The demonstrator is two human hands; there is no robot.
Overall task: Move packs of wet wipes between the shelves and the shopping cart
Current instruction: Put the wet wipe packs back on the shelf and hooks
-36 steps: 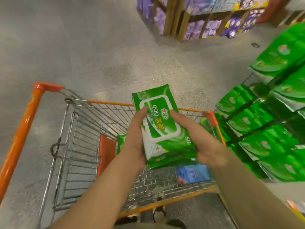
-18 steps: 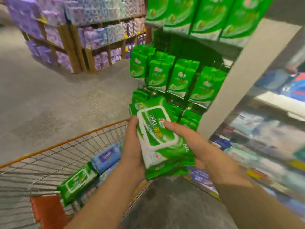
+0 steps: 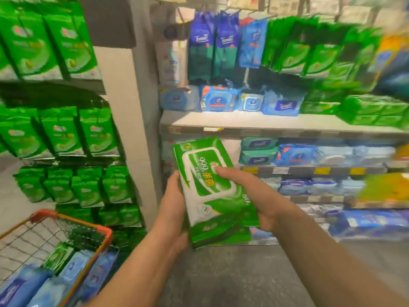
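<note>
Now I am holding the green wipes pack (image 3: pixel 212 191) between both hands, left hand (image 3: pixel 174 207) gripping its left edge, right hand (image 3: pixel 254 196) curled under with thumb on top, its long axis pointing ahead toward the shelf (image 3: pixel 276 122) just beyond them.

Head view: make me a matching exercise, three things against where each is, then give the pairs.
Things:
1. green wipes pack
2. shopping cart
3. blue wipes packs

Places:
A. on the upper shelf board, straight ahead
B. held in front of the shelves by the left hand and right hand
C. lower left corner, with packs inside

Pairs: 1-B, 2-C, 3-A
</note>
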